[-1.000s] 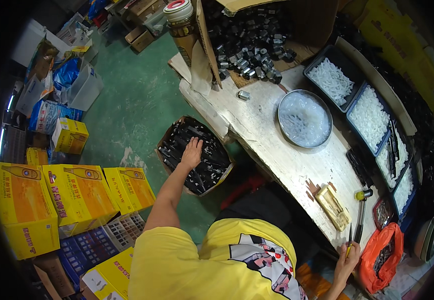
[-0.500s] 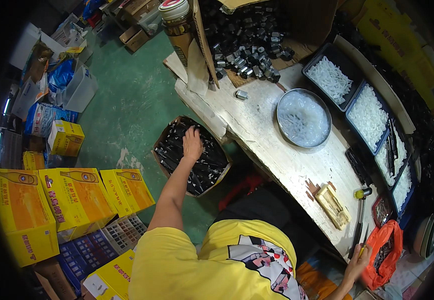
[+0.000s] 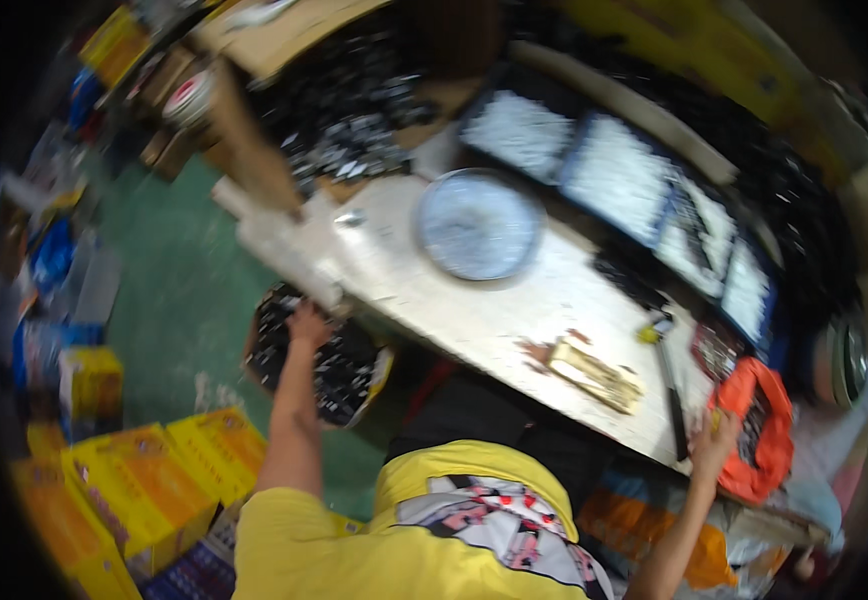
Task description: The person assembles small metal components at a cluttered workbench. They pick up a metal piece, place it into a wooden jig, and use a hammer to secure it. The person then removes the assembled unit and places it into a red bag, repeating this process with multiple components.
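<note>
My left hand (image 3: 308,324) reaches down onto the black plastic parts (image 3: 339,370) heaped in a cardboard box (image 3: 384,372) on the floor, left of the bench. Blur smears its fingers, so I cannot tell whether they grip a part. Over at the bench's right end, my right hand (image 3: 716,445) is closed around a small tool with a yellowish handle (image 3: 717,418); its tip is lost in the blur. That hand is right beside an orange-red plastic bag (image 3: 776,415) with small dark pieces (image 3: 754,430) inside.
On the bench (image 3: 454,320) stand a round metal pan (image 3: 479,225), a pale wooden block fixture (image 3: 594,375) and a black-handled tool (image 3: 671,390). Trays of white pieces (image 3: 614,180) line the back. Metal fittings (image 3: 344,150) fill a carton; yellow boxes (image 3: 144,480) stand left.
The whole view has swung, so bench and boxes appear shifted left. My left hand stays at the box of black parts, and my right hand remains by the bag with the tool.
</note>
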Motion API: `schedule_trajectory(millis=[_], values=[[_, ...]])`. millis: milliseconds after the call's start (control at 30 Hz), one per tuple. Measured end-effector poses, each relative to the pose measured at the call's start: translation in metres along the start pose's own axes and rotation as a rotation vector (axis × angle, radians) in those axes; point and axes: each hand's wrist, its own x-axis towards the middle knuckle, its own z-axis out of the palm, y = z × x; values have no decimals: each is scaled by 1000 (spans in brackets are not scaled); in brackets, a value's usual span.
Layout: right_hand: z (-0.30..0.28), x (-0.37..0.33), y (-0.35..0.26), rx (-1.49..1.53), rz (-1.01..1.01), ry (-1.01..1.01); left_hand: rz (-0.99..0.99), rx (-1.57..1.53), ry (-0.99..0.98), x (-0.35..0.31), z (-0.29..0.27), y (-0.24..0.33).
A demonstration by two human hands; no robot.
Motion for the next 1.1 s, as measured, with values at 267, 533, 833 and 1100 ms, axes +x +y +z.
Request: schedule_trajectory(millis=[267,533,833,1100], values=[[11,21,-19,-162,37,80,-40,-587,1010,-17,-9,-7],[17,33,-42,-261,-41,240,136,-790,1427,-119,-141,54],[41,112,-124,78,-392,104,431,-768,1189,-113,-207,102],[74,124,-134,-90,-424,-61,367,-942,913,-97,-235,117]])
